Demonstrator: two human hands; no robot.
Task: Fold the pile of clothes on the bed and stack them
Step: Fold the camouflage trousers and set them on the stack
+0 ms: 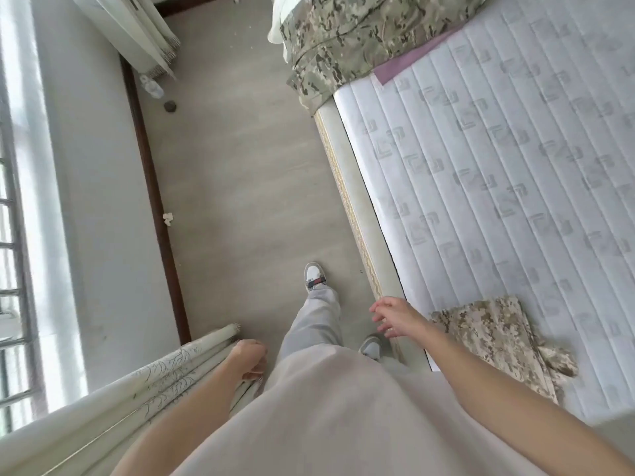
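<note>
Pale shirt fabric (pixel 309 417) fills the foreground, and both bare forearms reach out from it. At seven o'clock the left hand (pixel 249 359) is curled loosely, fingers bent inward, holding nothing; it hangs beside the folds of a patterned curtain (pixel 165 376). At four o'clock the right hand (pixel 395 321) is spread, fingers apart and empty, hovering over the pale edge of the bed frame (pixel 357 214) without touching any cloth.

Just beyond that hand, toward four o'clock, a folded tan camouflage garment (pixel 494 334) lies flat on the quilted white mattress (pixel 515 166), near the bed's edge, with a loose corner sticking out on its far side. Well apart from it, up at one o'clock, a pile of green camouflage clothes (pixel 347 39) lies unfolded at the other end of the mattress, draping over the bed's edge toward the floor. A strip of purple cloth (pixel 405 63) shows beneath that pile, and white fabric (pixel 278 18) peeks out at its left side.

Between the hands, grey trouser legs (pixel 319 321) end in white sneakers (pixel 314 276) on a grey floor (pixel 233 166). At nine o'clock a dark baseboard (pixel 151 187) runs along a white wall (pixel 89 201), with a barred window (pixel 13 235) at the far left. A second curtain (pixel 137 32) hangs at eleven o'clock, small objects on the floor just below it.
</note>
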